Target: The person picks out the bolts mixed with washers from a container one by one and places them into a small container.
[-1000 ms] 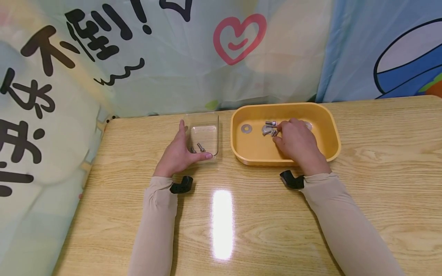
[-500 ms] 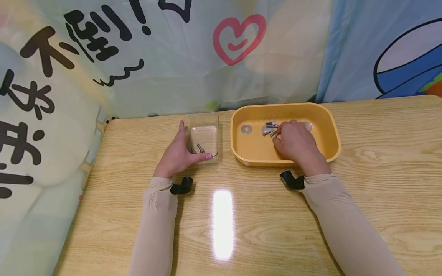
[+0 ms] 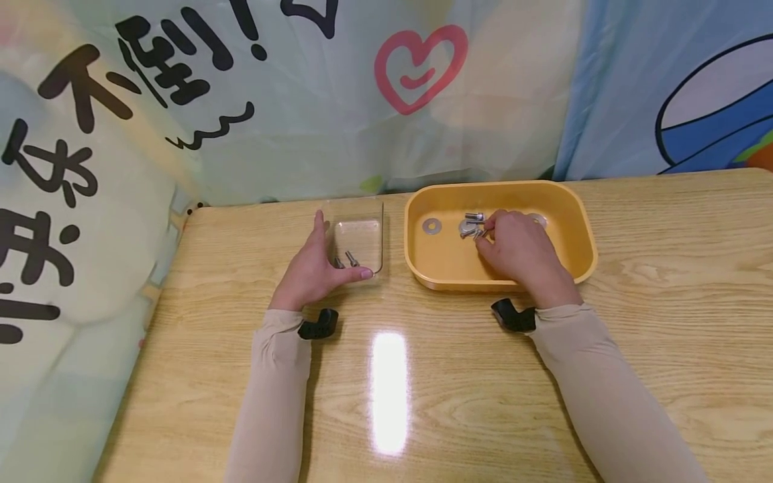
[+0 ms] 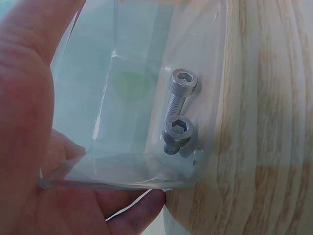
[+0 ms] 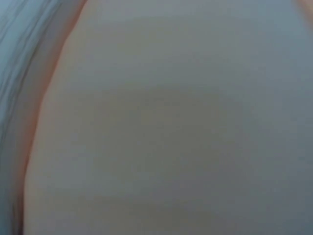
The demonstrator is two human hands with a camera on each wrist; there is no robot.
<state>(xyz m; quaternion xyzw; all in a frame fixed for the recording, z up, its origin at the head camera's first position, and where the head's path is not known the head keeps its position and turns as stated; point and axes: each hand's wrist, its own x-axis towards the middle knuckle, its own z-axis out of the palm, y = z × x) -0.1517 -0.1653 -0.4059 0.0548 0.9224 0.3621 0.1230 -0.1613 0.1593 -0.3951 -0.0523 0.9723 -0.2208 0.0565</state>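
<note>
My left hand holds a clear plastic box, thumb along its front side and fingers about its left side. Two socket-head screws lie at the bottom of that box, their hex recesses plain in the left wrist view. My right hand reaches into a yellow tray, fingers bent, thumb and fingertips right at a small cluster of metal screws. Whether they pinch one I cannot tell. A flat washer lies left of the cluster, another washer partly behind my right hand.
Both containers stand side by side near the back of a wooden table, a narrow gap between them. A printed cloth hangs right behind the table's back edge. The right wrist view shows mostly a close, blurred surface.
</note>
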